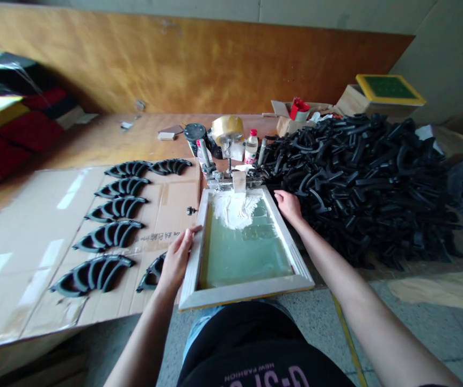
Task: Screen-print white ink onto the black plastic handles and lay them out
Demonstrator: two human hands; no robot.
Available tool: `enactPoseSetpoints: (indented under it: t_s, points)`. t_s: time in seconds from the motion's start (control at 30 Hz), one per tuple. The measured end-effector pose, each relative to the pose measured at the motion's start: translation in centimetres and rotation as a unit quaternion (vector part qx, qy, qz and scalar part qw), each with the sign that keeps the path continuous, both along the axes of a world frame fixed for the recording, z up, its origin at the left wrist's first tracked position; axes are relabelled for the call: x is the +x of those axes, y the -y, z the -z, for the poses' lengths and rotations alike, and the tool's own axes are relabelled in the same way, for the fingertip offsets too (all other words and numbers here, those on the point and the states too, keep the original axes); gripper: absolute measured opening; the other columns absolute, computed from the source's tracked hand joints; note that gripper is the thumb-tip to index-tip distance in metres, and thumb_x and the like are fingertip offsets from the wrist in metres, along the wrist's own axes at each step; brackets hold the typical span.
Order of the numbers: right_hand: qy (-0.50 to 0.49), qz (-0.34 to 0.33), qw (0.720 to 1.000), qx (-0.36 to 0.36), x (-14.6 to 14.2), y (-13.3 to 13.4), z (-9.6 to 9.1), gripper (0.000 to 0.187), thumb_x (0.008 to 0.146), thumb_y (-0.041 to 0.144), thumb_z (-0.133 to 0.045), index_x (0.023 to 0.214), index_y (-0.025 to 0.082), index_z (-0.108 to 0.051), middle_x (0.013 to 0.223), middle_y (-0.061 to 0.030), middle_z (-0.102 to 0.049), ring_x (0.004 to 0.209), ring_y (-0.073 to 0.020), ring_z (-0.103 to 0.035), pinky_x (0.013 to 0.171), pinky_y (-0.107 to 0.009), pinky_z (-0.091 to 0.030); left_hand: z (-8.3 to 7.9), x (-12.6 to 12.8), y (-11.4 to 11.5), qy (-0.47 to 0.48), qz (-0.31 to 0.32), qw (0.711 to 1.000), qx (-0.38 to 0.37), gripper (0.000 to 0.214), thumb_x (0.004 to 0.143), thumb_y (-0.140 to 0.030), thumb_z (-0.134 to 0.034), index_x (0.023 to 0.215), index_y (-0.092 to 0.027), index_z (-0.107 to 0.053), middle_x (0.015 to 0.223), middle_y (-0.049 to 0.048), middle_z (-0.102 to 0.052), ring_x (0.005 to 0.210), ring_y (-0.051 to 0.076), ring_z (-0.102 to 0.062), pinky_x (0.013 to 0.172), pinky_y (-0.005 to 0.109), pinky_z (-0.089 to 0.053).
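Observation:
A silkscreen frame (pixel 246 294) with pale rails and a greenish mesh lies in front of me, white ink paste (pixel 235 209) spread at its far end. My left hand (pixel 177 257) is closed at the frame's left rail, with thumb and fingers by the edge. Beside the right rail, near the far corner, my right hand (pixel 289 206) has its fingers curled; what they hold, if anything, is hidden. A metal hinge clamp (pixel 235 181) stands at the frame's far end. Curved black plastic parts (pixel 98 273) lie in fanned groups on cardboard to the left.
A big heap of black plastic parts (pixel 360 188) rises on the right. Behind the clamp stand a tape roll (pixel 227 129), a red-capped bottle (pixel 251 146) and a dark jar (pixel 195 134). A flattened cardboard sheet (pixel 167 201) covers the left table. A yellow-framed screen (pixel 390 88) rests on a box.

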State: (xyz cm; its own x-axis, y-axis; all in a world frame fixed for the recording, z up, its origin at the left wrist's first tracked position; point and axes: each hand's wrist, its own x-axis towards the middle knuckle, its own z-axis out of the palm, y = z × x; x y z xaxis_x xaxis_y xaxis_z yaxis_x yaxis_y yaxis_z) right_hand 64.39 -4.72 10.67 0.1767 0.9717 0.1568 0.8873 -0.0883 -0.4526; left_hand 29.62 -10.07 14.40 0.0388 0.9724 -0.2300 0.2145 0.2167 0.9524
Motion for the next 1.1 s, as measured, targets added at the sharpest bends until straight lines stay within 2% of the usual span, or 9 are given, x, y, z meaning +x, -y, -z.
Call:
enactPoseSetpoints:
  t_s: [0.07,0.13,0.23,0.4,0.6,0.77,0.9,1.0,1.1]
  points:
    - [0.004,0.002,0.996,0.085,-0.2,-1.5,-1.1,0.037,0.093,0.023,-0.054,0.130,0.016,-0.054,0.135,-0.0149,-0.055,0.126,-0.0253,-0.050,0.106,-0.042,-0.041,2.7,0.1,0.8,0.014,-0.013,0.999,-0.029,0.067,0.076,-0.061,-0.065,0.130,-0.021,-0.062,0.087,0.0051,-0.070,0.076,0.019,-0.064,0.062,0.025,-0.048]
    - [0.031,-0.070,0.985,0.152,-2.0,-3.2,-2.0,0.051,0.087,0.024,-0.064,0.135,0.015,-0.050,0.145,-0.0155,-0.045,0.134,-0.0277,-0.040,0.110,-0.043,-0.036,5.3,0.4,1.1,0.016,-0.024,0.998,-0.048,0.079,0.075,-0.055,-0.069,0.143,-0.021,-0.047,0.078,0.0014,-0.067,0.068,0.017,-0.062,0.060,0.025,-0.047]
    - [0.098,-0.163,0.975,0.112,-5.8,-5.4,-2.1,0.040,0.084,0.021,-0.068,0.122,0.016,-0.058,0.129,-0.0137,-0.058,0.120,-0.0279,-0.050,0.100,-0.040,-0.043,7.6,0.6,0.8,-0.002,-0.035,0.998,-0.048,0.079,0.075,-0.050,-0.068,0.145,-0.021,-0.044,0.070,-0.0025,-0.063,0.059,0.014,-0.057,0.056,0.023,-0.044]
    - [0.145,-0.228,0.963,0.016,-8.6,-3.9,-0.5,0.007,0.088,0.020,-0.062,0.093,0.016,-0.063,0.094,-0.0094,-0.067,0.091,-0.0229,-0.059,0.080,-0.032,-0.046,7.8,0.6,0.6,0.007,-0.055,0.997,-0.055,0.067,0.072,-0.047,-0.071,0.132,-0.020,-0.057,0.071,-0.0012,-0.065,0.060,0.015,-0.060,0.057,0.025,-0.047]
    - [0.123,-0.466,0.876,0.006,-7.1,0.3,-1.8,0.009,0.084,0.011,-0.058,0.084,0.018,-0.063,0.086,-0.0063,-0.066,0.087,-0.0208,-0.059,0.074,-0.029,-0.043,7.7,0.6,0.8,0.025,-0.065,0.995,-0.064,0.064,0.072,-0.046,-0.071,0.130,-0.020,-0.059,0.074,0.0003,-0.067,0.064,0.017,-0.063,0.059,0.026,-0.048]
    - [0.115,-0.398,0.909,0.036,-7.3,0.0,-1.4,0.012,0.084,0.010,-0.056,0.085,0.018,-0.064,0.087,-0.0059,-0.066,0.089,-0.0218,-0.059,0.075,-0.030,-0.045,7.9,0.4,0.8,0.045,-0.056,0.995,-0.073,0.072,0.072,-0.050,-0.072,0.135,-0.020,-0.055,0.076,0.0017,-0.068,0.063,0.017,-0.063,0.057,0.025,-0.048]
    - [0.108,-0.423,0.896,0.076,-7.2,1.2,-0.1,0.017,0.085,0.008,-0.055,0.095,0.016,-0.068,0.094,-0.0081,-0.068,0.098,-0.0230,-0.059,0.084,-0.032,-0.046,8.0,0.2,0.8,0.043,-0.025,0.996,-0.076,0.076,0.076,-0.053,-0.068,0.142,-0.020,-0.049,0.077,0.0021,-0.068,0.067,0.017,-0.064,0.058,0.024,-0.048]
    - [0.070,-0.399,0.912,0.057,-7.1,0.4,-1.1,0.010,0.086,0.020,-0.064,0.095,0.019,-0.069,0.091,-0.0052,-0.070,0.090,-0.0208,-0.063,0.080,-0.030,-0.047,7.0,0.2,0.8,0.043,-0.018,0.995,-0.086,0.077,0.077,-0.055,-0.067,0.142,-0.020,-0.047,0.083,0.0036,-0.070,0.070,0.018,-0.065,0.060,0.025,-0.049]
    - [0.060,-0.294,0.953,0.045,-7.4,-2.9,-3.3,0.036,0.085,0.031,-0.070,0.119,0.026,-0.064,0.105,-0.0025,-0.072,0.092,-0.0203,-0.066,0.078,-0.029,-0.048,4.6,0.1,0.7,0.055,-0.006,0.992,-0.113,0.079,0.077,-0.055,-0.067,0.145,-0.022,-0.044,0.084,0.0033,-0.071,0.068,0.017,-0.064,0.058,0.024,-0.047]
